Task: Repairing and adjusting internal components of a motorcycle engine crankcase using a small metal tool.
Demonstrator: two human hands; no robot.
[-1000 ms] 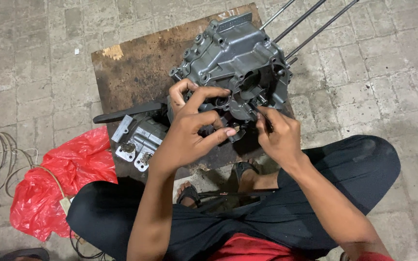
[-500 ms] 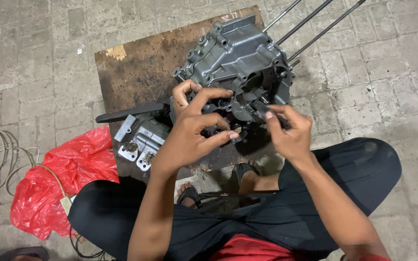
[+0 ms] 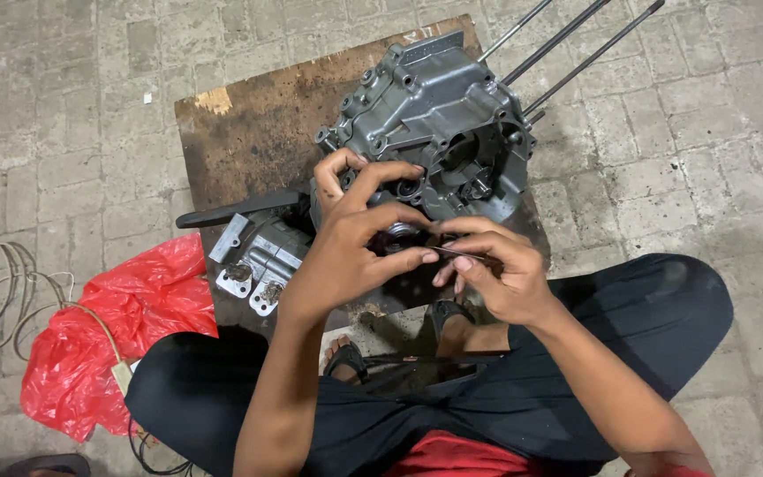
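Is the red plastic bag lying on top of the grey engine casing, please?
No, the red plastic bag lies on the paving, apart from the grey engine casing.

Person wore loose black trousers point(image 3: 576, 353) and a red top point(image 3: 452, 455), only its hem visible at the frame bottom. Both forearms were bare, no sleeves, no watch or rings seen. Dark strapped sandals point(image 3: 346, 358) were on the feet.
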